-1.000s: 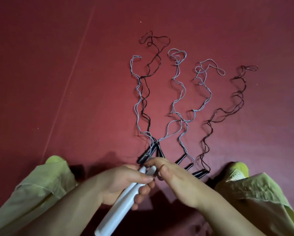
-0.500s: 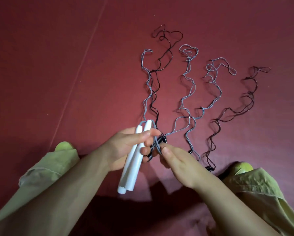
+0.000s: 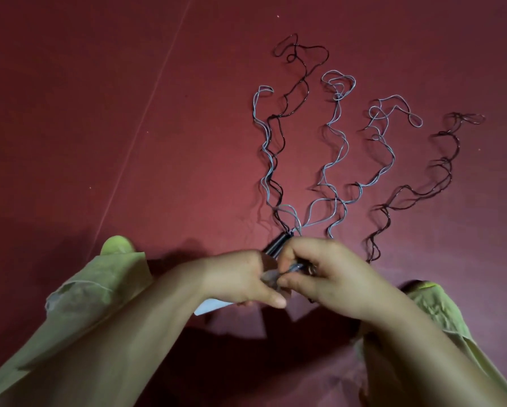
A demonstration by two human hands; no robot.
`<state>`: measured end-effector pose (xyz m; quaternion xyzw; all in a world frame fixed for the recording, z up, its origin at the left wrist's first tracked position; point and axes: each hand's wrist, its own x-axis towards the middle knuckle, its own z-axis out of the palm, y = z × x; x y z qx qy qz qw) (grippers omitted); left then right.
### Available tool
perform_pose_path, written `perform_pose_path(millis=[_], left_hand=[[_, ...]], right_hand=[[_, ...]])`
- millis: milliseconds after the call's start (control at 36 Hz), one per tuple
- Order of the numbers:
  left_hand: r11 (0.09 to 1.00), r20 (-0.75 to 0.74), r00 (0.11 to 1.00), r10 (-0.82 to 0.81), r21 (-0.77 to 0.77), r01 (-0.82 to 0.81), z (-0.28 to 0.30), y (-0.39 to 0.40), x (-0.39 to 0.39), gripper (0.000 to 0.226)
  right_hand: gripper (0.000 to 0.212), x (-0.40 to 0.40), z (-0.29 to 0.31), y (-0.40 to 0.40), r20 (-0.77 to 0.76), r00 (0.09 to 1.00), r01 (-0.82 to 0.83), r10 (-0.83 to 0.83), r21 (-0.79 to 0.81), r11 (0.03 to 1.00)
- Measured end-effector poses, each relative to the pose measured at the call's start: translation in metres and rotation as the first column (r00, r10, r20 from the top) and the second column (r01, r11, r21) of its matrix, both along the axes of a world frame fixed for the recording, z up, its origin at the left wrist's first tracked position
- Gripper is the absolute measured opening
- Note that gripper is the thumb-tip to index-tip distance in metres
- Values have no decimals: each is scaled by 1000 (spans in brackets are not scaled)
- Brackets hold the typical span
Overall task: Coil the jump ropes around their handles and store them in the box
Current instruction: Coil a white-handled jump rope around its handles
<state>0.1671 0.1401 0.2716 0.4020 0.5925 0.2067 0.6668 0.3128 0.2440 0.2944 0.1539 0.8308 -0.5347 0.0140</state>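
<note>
Two white handles [image 3: 214, 306], raised half a second ago, are now lowered and gripped in the left hand [image 3: 240, 279]. Grey rope [image 3: 293, 267] is pinched by the right hand [image 3: 328, 274]; coiling is judged begun. Remaining ropes [image 3: 387, 160] lie far right on the floor [image 3: 129, 113].

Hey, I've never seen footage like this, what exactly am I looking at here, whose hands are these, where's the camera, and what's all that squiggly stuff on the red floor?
There is no machine here. The single picture comes from a wide-angle camera on a person's head, looking forward and down at their own two bare hands. The red surface is where they work. On it lie several jump ropes, kinked and wavy: grey ropes and black ropes, fanning away from the hands. The left hand holds a pair of white handles, mostly hidden under it. The right hand pinches a grey cord just beside the left hand's fingers, apparently to wind it. A black handle pokes out just above the hands. The yellow-green cloth at both lower corners is the person's clothing. No box is in view.
</note>
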Motion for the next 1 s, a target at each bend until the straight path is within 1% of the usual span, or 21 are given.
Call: perform_pose_path(millis=[28, 111, 167, 250, 278, 417, 528, 583, 639, 667, 806, 917, 1000], left_hand=[[1000, 25, 999, -21, 1, 21, 0, 0, 2, 28], [998, 80, 995, -67, 27, 65, 5, 3, 4, 19], [999, 133, 991, -33, 36, 28, 6, 5, 4, 16], [999, 177, 983, 40, 22, -45, 5, 4, 1, 11], [998, 180, 982, 61, 10, -64, 5, 3, 0, 12], [977, 238, 948, 211, -63, -202, 2, 3, 0, 18], [964, 281, 923, 264, -117, -240, 3, 3, -1, 18], [954, 278, 914, 296, -136, -267, 5, 4, -1, 16], [942, 251, 909, 333, -131, -308, 6, 5, -1, 15], [940, 234, 911, 340, -117, -321, 7, 5, -1, 17], [944, 195, 924, 330, -62, -325, 8, 7, 0, 24], [944, 187, 926, 329, -42, -327, 8, 7, -1, 24], [953, 198, 933, 300, -11, -304, 9, 7, -1, 25]], right_hand=[[25, -2, -1, -1, -10, 1000, 26, -27, -49, 998], [18, -10, -9, 0, -15, 989, 141, -146, -183, 973], [20, -14, -17, 2, -28, 979, 190, -203, -257, 947], [15, -16, -24, 2, 10, 967, 230, -255, -471, 852], [13, -17, -25, 1, 23, 963, 243, -268, -500, 831], [19, -22, -30, -5, 10, 928, 334, -371, -457, 824], [20, -23, -33, -6, 24, 923, 353, -383, -446, 823], [20, -23, -38, -6, 32, 919, 368, -394, -431, 824], [25, -23, -43, -7, 51, 919, 379, -390, -382, 843], [26, -22, -45, -8, 59, 923, 375, -381, -368, 851], [22, -23, -45, -9, 65, 928, 356, -366, -445, 822], [26, -24, -43, -8, 75, 922, 379, -381, -382, 843], [17, -25, -42, -8, 67, 923, 376, -379, -373, 848]])
